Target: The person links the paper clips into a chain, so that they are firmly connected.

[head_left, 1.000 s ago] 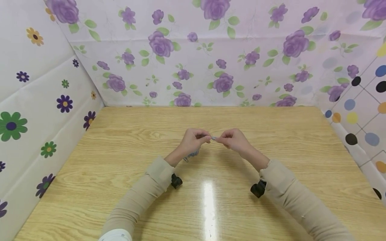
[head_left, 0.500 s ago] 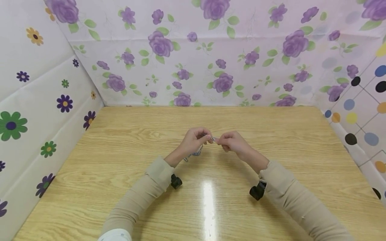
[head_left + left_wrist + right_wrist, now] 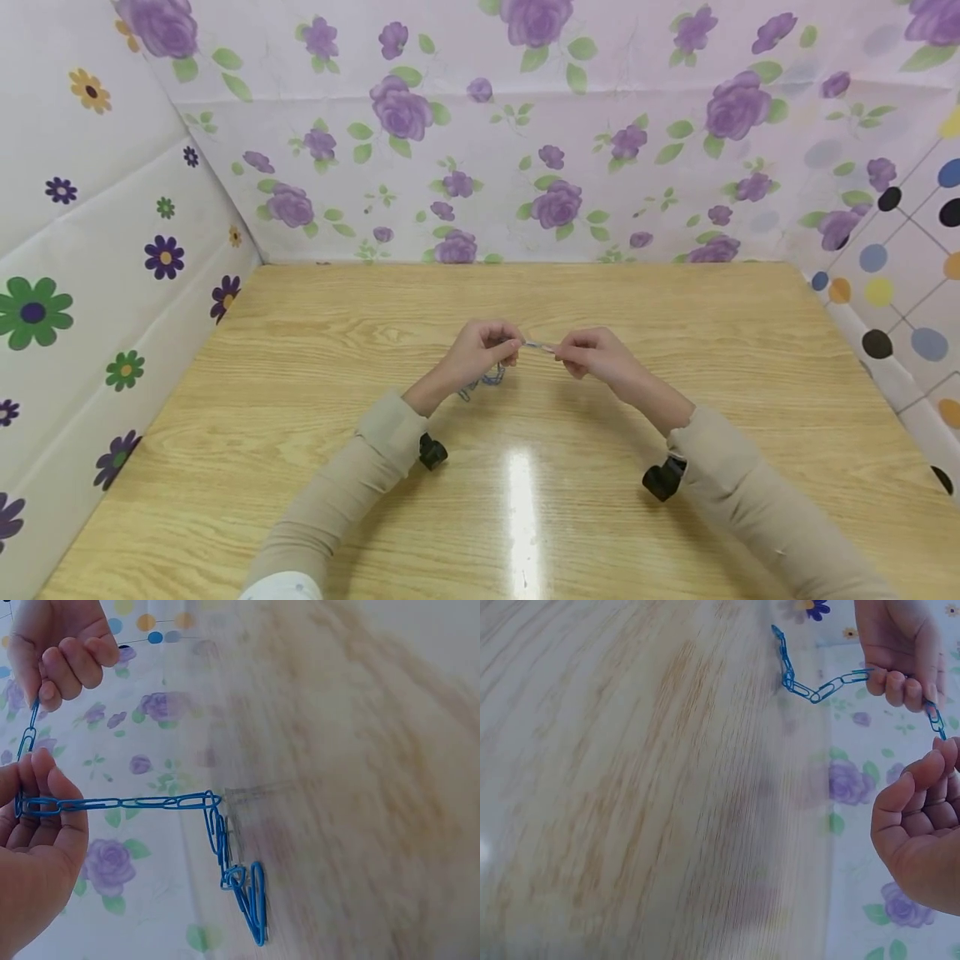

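A chain of linked blue paper clips (image 3: 142, 802) runs through the fingers of my left hand (image 3: 480, 354). From that hand the chain drops to the table, where its tail lies bunched in the left wrist view and bent in the right wrist view. My left thumb and fingers pinch the chain near one end. To the right, my right hand (image 3: 600, 357) pinches the end paper clip (image 3: 538, 346), which stretches taut between both hands. Fingertips hide part of that clip. Both hands are held above the table.
Beneath the hands is a light wood-grain table (image 3: 375, 508), with a bright glare streak near its front middle. A purple-flowered sheet (image 3: 480, 167) rises behind the table's back edge. Patterned sheets close off the left and right sides. A small black camera (image 3: 663, 479) sits on each wrist.
My right hand has drawn away to the right, so the gap between the hands is wider and more of the linked clips shows there. My left hand has barely shifted.
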A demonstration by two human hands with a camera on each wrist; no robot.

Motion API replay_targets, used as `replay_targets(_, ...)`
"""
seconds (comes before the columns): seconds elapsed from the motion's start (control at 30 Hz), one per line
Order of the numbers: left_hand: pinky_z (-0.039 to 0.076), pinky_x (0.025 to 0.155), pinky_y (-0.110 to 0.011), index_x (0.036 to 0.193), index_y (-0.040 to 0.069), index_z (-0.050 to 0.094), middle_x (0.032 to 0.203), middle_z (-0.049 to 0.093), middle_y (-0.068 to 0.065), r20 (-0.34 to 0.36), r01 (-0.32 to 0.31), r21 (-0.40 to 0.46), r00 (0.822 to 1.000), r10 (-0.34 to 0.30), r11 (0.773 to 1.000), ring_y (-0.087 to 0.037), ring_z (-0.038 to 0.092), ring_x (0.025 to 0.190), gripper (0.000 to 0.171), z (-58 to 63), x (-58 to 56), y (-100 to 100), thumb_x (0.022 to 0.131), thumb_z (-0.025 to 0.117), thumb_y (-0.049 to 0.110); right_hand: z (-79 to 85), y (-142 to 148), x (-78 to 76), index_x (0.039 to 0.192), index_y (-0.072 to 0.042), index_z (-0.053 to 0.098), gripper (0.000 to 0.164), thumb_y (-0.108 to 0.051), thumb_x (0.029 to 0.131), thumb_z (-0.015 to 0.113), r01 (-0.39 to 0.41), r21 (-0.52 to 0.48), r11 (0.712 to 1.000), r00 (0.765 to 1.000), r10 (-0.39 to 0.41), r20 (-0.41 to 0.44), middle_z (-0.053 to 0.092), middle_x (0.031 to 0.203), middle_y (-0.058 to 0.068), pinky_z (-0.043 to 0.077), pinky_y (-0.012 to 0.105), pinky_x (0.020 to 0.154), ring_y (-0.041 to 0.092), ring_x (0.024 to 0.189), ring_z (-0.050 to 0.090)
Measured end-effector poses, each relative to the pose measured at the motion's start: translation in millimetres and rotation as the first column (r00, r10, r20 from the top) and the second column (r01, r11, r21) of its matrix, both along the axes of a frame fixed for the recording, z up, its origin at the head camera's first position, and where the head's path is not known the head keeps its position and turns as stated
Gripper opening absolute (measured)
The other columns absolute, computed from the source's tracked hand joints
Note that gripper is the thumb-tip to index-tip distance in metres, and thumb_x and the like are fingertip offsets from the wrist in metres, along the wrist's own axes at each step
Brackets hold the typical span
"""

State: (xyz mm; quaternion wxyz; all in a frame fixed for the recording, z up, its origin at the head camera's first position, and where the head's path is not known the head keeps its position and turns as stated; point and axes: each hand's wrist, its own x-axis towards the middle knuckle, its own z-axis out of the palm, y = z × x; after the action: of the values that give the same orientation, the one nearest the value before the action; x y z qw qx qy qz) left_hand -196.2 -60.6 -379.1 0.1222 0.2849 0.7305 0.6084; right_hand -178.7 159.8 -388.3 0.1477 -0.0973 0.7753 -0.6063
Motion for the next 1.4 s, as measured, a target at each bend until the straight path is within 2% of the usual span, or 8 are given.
replay_targets(0.1,0.049,0.070,-0.052,0.094,-0.013,0.059,0.073,0.058,-0.016,0.021,0.012,-0.049,1.000,-0.011,0.999,-0.029,0.058,0.067,0.014,8.4,7.0,2.9,0.090,0.052,-0.002,1.9,3.9,3.2,0.078,0.003,0.061,0.020,-0.009,0.091,0.053,0.019,-0.037,0.999,1.000,-0.020,-0.008,0.054,0.068,0.007,0.046,0.030,0.061,0.017,0.063,0.048)
replay_targets(0.37,0.046,0.072,-0.057,0.094,-0.014,0.059,0.081,0.056,-0.031,0.054,0.104,-0.080,0.994,-0.100,0.991,-0.018,0.056,0.065,0.014,7.2,12.1,14.3,0.091,0.050,-0.003,3.9,8.2,10.0,0.059,-0.004,0.052,0.028,0.001,0.087,0.050,0.082,-0.241,0.967,0.996,-0.084,0.003,0.059,0.067,0.008,0.044,0.027,0.053,0.015,0.058,0.052)
replay_targets(0.57,0.047,0.074,-0.056,0.093,-0.013,0.059,0.082,0.057,-0.030,0.072,0.156,-0.083,0.986,-0.151,0.984,-0.040,0.057,0.074,0.014,3.9,14.6,18.3,0.091,0.050,-0.003,2.6,14.5,13.3,0.074,-0.004,0.047,0.016,0.007,0.086,0.046,0.003,-0.325,0.946,1.000,0.001,0.014,0.057,0.064,0.005,0.038,0.024,0.050,0.013,0.055,0.047)
replay_targets(0.73,0.048,0.074,-0.052,0.094,-0.014,0.059,0.084,0.058,-0.030,0.069,0.172,-0.079,0.984,-0.167,0.982,-0.045,0.057,0.078,0.014,2.7,15.6,21.6,0.091,0.050,-0.003,4.9,26.1,18.5,0.088,-0.002,0.063,0.018,0.002,0.090,0.046,-0.119,-0.311,0.943,0.992,0.123,-0.006,0.061,0.077,0.005,0.046,0.024,0.059,0.013,0.067,0.054)
replay_targets(0.93,0.049,0.072,-0.051,0.091,-0.014,0.059,0.077,0.059,-0.023,0.064,0.199,-0.077,0.979,-0.195,0.977,-0.028,0.061,0.070,0.012,2.4,18.4,25.4,0.090,0.050,-0.006,7.5,37.1,24.0,0.103,0.005,0.064,0.018,0.001,0.088,0.054,-0.219,-0.248,0.944,0.975,0.205,-0.082,0.067,0.088,0.003,0.051,0.027,0.068,0.015,0.078,0.061)
replay_targets(1.0,0.050,0.072,-0.050,0.091,-0.014,0.059,0.077,0.060,-0.022,0.064,0.210,-0.077,0.977,-0.205,0.975,-0.026,0.061,0.069,0.012,2.6,19.8,25.8,0.090,0.050,-0.006,9.0,37.8,25.7,0.106,0.009,0.061,0.021,-0.002,0.088,0.057,-0.216,-0.203,0.955,0.975,0.199,-0.103,0.067,0.090,0.007,0.052,0.029,0.068,0.016,0.077,0.062)
replay_targets(1.2,0.050,0.071,-0.051,0.092,-0.016,0.058,0.078,0.058,-0.027,0.063,0.256,-0.056,0.966,-0.252,0.965,-0.043,0.058,0.074,0.012,1.0,23.4,26.7,0.089,0.049,-0.008,11.1,37.2,30.0,0.104,0.014,0.060,0.025,-0.006,0.090,0.056,-0.196,-0.133,0.972,0.972,0.175,-0.154,0.065,0.086,0.013,0.051,0.033,0.064,0.017,0.070,0.060)
replay_targets(1.4,0.048,0.071,-0.054,0.095,-0.017,0.057,0.075,0.057,-0.024,0.073,0.266,-0.048,0.962,-0.262,0.963,-0.028,0.060,0.068,0.014,3.9,25.4,27.3,0.090,0.048,-0.007,9.3,35.7,29.8,0.099,0.003,0.065,0.016,-0.007,0.090,0.056,-0.166,-0.129,0.978,0.967,0.135,-0.217,0.062,0.083,0.007,0.048,0.030,0.062,0.018,0.068,0.054)
